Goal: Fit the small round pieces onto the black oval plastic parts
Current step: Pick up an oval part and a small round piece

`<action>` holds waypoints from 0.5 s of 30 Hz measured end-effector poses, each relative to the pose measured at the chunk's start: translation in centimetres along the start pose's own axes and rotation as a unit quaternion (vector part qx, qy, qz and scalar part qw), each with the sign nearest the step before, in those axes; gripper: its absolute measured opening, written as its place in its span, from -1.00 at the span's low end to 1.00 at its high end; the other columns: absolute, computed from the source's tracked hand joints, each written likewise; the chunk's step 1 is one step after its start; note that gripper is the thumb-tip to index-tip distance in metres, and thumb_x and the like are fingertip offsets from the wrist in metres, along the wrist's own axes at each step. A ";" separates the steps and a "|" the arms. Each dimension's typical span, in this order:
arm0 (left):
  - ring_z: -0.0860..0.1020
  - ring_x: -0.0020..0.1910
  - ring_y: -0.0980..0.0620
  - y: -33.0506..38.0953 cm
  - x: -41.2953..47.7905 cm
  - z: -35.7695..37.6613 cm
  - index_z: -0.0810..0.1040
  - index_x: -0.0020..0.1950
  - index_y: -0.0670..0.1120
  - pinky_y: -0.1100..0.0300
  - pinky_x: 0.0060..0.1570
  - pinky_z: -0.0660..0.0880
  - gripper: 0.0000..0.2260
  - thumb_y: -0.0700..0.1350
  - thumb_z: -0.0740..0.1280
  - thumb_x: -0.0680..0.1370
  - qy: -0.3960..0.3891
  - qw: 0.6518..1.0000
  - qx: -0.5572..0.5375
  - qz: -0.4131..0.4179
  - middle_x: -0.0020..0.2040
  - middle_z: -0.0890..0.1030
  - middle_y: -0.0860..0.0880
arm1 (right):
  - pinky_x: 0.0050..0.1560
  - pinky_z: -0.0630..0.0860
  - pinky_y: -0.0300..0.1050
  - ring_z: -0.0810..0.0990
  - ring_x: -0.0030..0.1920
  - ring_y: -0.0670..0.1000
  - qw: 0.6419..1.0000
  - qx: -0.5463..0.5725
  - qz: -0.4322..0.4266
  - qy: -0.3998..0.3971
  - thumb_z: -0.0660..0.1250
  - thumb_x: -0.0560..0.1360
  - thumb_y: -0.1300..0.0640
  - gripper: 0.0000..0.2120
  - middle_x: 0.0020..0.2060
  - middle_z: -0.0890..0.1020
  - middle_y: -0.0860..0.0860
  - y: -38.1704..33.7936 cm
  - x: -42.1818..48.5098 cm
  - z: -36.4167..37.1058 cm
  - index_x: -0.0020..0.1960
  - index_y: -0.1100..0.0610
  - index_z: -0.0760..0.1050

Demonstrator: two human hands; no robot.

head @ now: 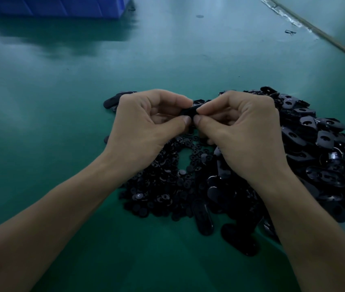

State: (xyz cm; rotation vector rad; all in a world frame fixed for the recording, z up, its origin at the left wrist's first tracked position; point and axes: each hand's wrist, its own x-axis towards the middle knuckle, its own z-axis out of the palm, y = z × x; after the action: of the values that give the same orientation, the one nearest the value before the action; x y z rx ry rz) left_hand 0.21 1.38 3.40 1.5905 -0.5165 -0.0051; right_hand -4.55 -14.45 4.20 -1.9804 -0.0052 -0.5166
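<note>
Pressing round piece onto oval part point(189, 111), pinched between left hand point(146, 125) and right hand point(241, 127); next: firm squeeze, judged.

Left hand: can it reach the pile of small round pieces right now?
Probably, once freed: left hand pinches a black oval part with the right hand; the round pieces lie open just beneath it.

Round pieces point(163, 186) seemingly left of ovals point(315, 140)
</note>
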 end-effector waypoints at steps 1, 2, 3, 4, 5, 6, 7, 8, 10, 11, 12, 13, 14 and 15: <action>0.71 -0.14 0.04 0.0 0.0 0.0 0.66 -0.07 -0.06 0.19 -0.03 0.63 -0.76 -0.39 0.45 0.43 0.000 1.000 0.007 0.002 -0.13 0.73 -0.04 | -0.31 0.57 -0.24 0.67 -0.35 -0.14 1.000 -0.002 0.001 0.000 0.51 0.44 0.24 -0.83 -0.38 0.68 -0.10 0.0 0.0 0.0 -0.20 -0.02 0.63; 0.71 -0.13 0.04 0.0 0.0 0.0 0.66 -0.07 -0.05 0.19 -0.02 0.62 -0.76 -0.38 0.46 0.43 -0.001 1.000 0.015 0.003 -0.13 0.73 -0.03 | -0.32 0.55 -0.27 0.66 -0.36 -0.16 1.000 -0.005 0.001 0.001 0.51 0.44 0.24 -0.83 -0.39 0.67 -0.11 0.0 0.0 0.1 -0.20 -0.02 0.63; 0.71 -0.13 0.05 0.0 0.0 0.0 0.66 -0.07 -0.03 0.20 -0.03 0.62 -0.75 -0.38 0.46 0.43 -0.001 1.000 0.022 0.004 -0.13 0.74 -0.02 | -0.32 0.55 -0.28 0.66 -0.36 -0.17 1.000 -0.010 0.000 0.002 0.51 0.44 0.24 -0.83 -0.39 0.67 -0.13 0.0 -0.1 0.1 -0.20 -0.02 0.64; 0.71 -0.13 0.06 0.0 0.0 0.0 0.66 -0.08 -0.02 0.22 -0.03 0.62 -0.74 -0.38 0.46 0.44 -0.001 1.000 0.029 0.006 -0.13 0.74 0.00 | -0.29 0.56 -0.27 0.66 -0.35 -0.18 1.000 -0.017 -0.001 0.004 0.51 0.44 0.25 -0.84 -0.38 0.67 -0.15 0.0 -0.1 0.2 -0.18 0.00 0.66; 0.71 -0.13 0.07 0.0 0.0 0.0 0.66 -0.08 -0.02 0.24 -0.04 0.61 -0.74 -0.39 0.46 0.44 -0.001 0.999 0.034 0.008 -0.14 0.74 0.01 | -0.25 0.59 -0.24 0.66 -0.33 -0.19 1.000 -0.025 -0.003 0.007 0.51 0.44 0.25 -0.86 -0.35 0.67 -0.16 0.0 -0.1 0.3 -0.16 0.02 0.68; 0.71 -0.15 0.08 -0.1 0.0 0.0 0.66 -0.09 -0.02 0.25 -0.06 0.61 -0.74 -0.39 0.46 0.44 0.000 0.999 0.037 0.011 -0.14 0.74 0.02 | -0.20 0.61 -0.23 0.67 -0.29 -0.19 0.999 -0.038 -0.010 0.010 0.50 0.45 0.25 -0.89 -0.31 0.68 -0.17 0.0 -0.2 0.5 -0.12 0.04 0.70; 0.71 -0.17 0.08 -0.1 0.0 -0.1 0.66 -0.09 -0.03 0.26 -0.08 0.61 -0.74 -0.40 0.45 0.45 0.003 0.999 0.038 0.011 -0.16 0.73 0.03 | -0.15 0.62 -0.24 0.67 -0.26 -0.20 0.998 -0.055 -0.020 0.014 0.50 0.46 0.24 -0.90 -0.27 0.70 -0.17 -0.1 -0.3 0.7 -0.08 0.07 0.72; 0.71 -0.20 0.08 -0.1 0.1 -0.1 0.66 -0.10 -0.04 0.27 -0.11 0.61 -0.74 -0.41 0.44 0.45 0.006 0.999 0.036 0.010 -0.18 0.73 0.04 | -0.11 0.61 -0.28 0.67 -0.22 -0.21 0.997 -0.072 -0.033 0.020 0.50 0.47 0.23 -0.89 -0.24 0.71 -0.16 -0.2 -0.4 0.9 -0.04 0.08 0.73; 0.69 -0.25 0.09 -0.2 0.2 -0.2 0.65 -0.12 -0.05 0.27 -0.16 0.60 -0.75 -0.42 0.44 0.46 0.012 1.000 0.027 0.005 -0.23 0.72 0.05 | -0.08 0.58 -0.35 0.67 -0.16 -0.18 0.993 -0.096 -0.061 0.025 0.49 0.48 0.24 -0.87 -0.20 0.72 -0.10 -0.4 -0.6 1.1 0.02 0.11 0.73; 0.68 -0.27 0.10 -0.2 0.2 -0.2 0.65 -0.12 -0.06 0.27 -0.17 0.60 -0.76 -0.41 0.44 0.46 0.014 1.000 0.021 0.002 -0.25 0.72 0.06 | -0.07 0.57 -0.34 0.67 -0.15 -0.14 0.991 -0.109 -0.075 0.023 0.48 0.49 0.24 -0.85 -0.17 0.73 -0.05 -0.4 -0.6 1.1 0.05 0.12 0.72; 0.68 -0.28 0.10 -0.2 0.2 -0.2 0.64 -0.12 -0.07 0.27 -0.17 0.61 -0.77 -0.41 0.45 0.46 0.017 1.000 0.014 -0.001 -0.26 0.71 0.05 | -0.06 0.57 -0.29 0.66 -0.16 -0.10 0.988 -0.126 -0.088 0.021 0.46 0.51 0.24 -0.84 -0.17 0.73 -0.01 -0.4 -0.6 1.1 0.07 0.13 0.71; 0.67 -0.29 0.11 -0.2 0.2 -0.1 0.64 -0.12 -0.08 0.27 -0.18 0.61 -0.78 -0.41 0.45 0.46 0.019 1.000 0.008 -0.003 -0.27 0.71 0.05 | -0.06 0.56 -0.21 0.65 -0.16 -0.06 0.985 -0.141 -0.100 0.017 0.45 0.52 0.23 -0.84 -0.17 0.72 0.04 -0.3 -0.6 1.1 0.09 0.14 0.71; 0.67 -0.30 0.12 -0.2 0.3 -0.1 0.63 -0.11 -0.09 0.28 -0.19 0.61 -0.79 -0.41 0.45 0.46 0.020 1.000 0.003 -0.004 -0.28 0.71 0.05 | -0.07 0.56 -0.14 0.65 -0.16 -0.01 0.984 -0.145 -0.106 0.013 0.44 0.53 0.23 -0.83 -0.18 0.71 0.06 -0.2 -0.6 1.0 0.10 0.15 0.70; 0.67 -0.30 0.13 -0.2 0.3 -0.1 0.63 -0.11 -0.09 0.29 -0.20 0.60 -0.79 -0.41 0.45 0.46 0.019 1.000 -0.001 -0.005 -0.28 0.71 0.05 | -0.07 0.55 -0.11 0.64 -0.16 0.00 0.985 -0.138 -0.107 0.009 0.44 0.53 0.23 -0.84 -0.19 0.69 0.07 -0.1 -0.5 1.0 0.10 0.15 0.70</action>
State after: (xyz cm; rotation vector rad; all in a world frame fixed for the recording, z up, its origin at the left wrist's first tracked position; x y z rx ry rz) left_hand 0.57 1.36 3.31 1.5889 -0.4780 0.0172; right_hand -4.72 -13.40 3.76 -2.2603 -0.1431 -0.7042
